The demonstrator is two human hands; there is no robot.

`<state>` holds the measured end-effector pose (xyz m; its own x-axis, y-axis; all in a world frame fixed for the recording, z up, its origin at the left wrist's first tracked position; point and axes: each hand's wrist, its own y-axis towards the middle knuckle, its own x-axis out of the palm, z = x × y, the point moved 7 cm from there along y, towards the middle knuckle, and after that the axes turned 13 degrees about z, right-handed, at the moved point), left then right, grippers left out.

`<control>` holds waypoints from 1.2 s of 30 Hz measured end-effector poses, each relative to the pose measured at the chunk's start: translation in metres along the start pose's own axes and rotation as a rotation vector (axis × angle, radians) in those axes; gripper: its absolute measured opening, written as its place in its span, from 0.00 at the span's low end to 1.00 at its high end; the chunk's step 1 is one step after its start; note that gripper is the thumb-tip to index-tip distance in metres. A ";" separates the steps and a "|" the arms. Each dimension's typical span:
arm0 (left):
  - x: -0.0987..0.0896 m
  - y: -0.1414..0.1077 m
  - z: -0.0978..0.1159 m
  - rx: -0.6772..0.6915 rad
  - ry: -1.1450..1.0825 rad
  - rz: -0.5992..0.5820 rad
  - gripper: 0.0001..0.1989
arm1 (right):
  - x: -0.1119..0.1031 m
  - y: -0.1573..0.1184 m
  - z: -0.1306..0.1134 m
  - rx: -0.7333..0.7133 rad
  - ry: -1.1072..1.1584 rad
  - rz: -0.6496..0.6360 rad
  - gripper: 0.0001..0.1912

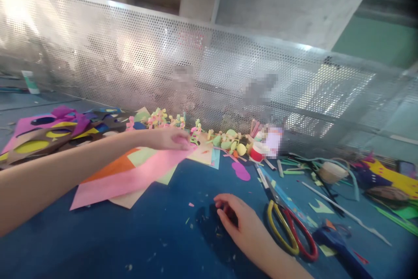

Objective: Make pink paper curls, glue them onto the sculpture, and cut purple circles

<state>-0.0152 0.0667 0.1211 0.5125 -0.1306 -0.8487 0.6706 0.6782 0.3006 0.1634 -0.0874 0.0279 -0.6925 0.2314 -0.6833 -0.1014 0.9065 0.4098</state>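
Observation:
My left hand (174,139) reaches over the paper stack, its fingers closed at the far end of a long pink sheet (130,179); the fingertips are slightly blurred. Beneath that sheet lie orange paper (112,166) and pale green paper (141,155). Loosely curled, my right hand (237,218) hovers low over the blue tabletop (170,235), with a gap between thumb and fingers and nothing seen in it. Just right of it are scissors (277,204) with one yellow and one red handle.
Small paper flowers and leaves (228,139) line the back, beside a red-and-white container (257,151). A purple paper piece (241,171) lies mid-table. Coloured cutouts (55,133) pile at left. A tape roll (331,172), strips and scraps spread at right. A perforated metal panel (212,74) stands behind.

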 end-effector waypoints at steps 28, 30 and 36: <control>-0.006 -0.045 -0.145 -0.552 0.256 0.025 0.25 | -0.001 0.007 0.007 -0.133 -0.099 0.120 0.12; -0.005 -0.045 -0.152 -0.566 0.194 0.020 0.25 | 0.002 0.011 0.003 -0.110 -0.071 0.123 0.12; -0.011 -0.044 -0.143 -0.566 -0.117 -0.029 0.17 | 0.035 0.048 -0.025 -0.005 0.134 0.022 0.12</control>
<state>-0.1270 0.1414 0.0548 0.5757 -0.2127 -0.7895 0.3104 0.9502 -0.0297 0.1160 -0.0445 0.0385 -0.7839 0.2020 -0.5872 -0.0879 0.9000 0.4269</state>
